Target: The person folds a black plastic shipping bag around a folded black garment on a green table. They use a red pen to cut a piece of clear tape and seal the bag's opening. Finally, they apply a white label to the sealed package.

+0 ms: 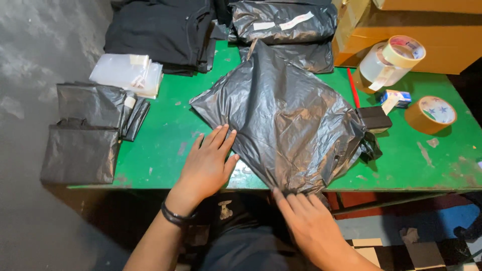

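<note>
- We had the grey bag [281, 120] lying flat on the green desk [165, 135], turned like a diamond, with its near corner hanging at the front edge.
- Our left hand [208, 163] lay palm down on the desk, fingers [221, 138] spread and unclenched, their tips touching the bag's left edge; it gripped nothing.
- Our right hand [311, 223] sat below the front edge, fingers [293, 200] stretched flat against the bag's near corner, released as well, pressing and not pinching.
- In our judgement the step in hand was flattening and folding the filled bag, so we would have kept both palms flat and pushed the air toward the open end near the black block [374, 119].
- The plastic looked thin and crinkled; we judged that a slow sweep would serve better than a quick one, which could slide the whole bag across the smooth desk.
- We judged the left hand best used as an anchor on the edge while the right brought the corner up and over.
- The tape rolls [396, 57] stood well apart on the right, beside the red pen [353, 86], within reach for sealing.
- Folded bags [83, 140] lay at the left end, near a stack of clear sleeves [128, 74]; black clothes [160, 30] were piled at the back.
</note>
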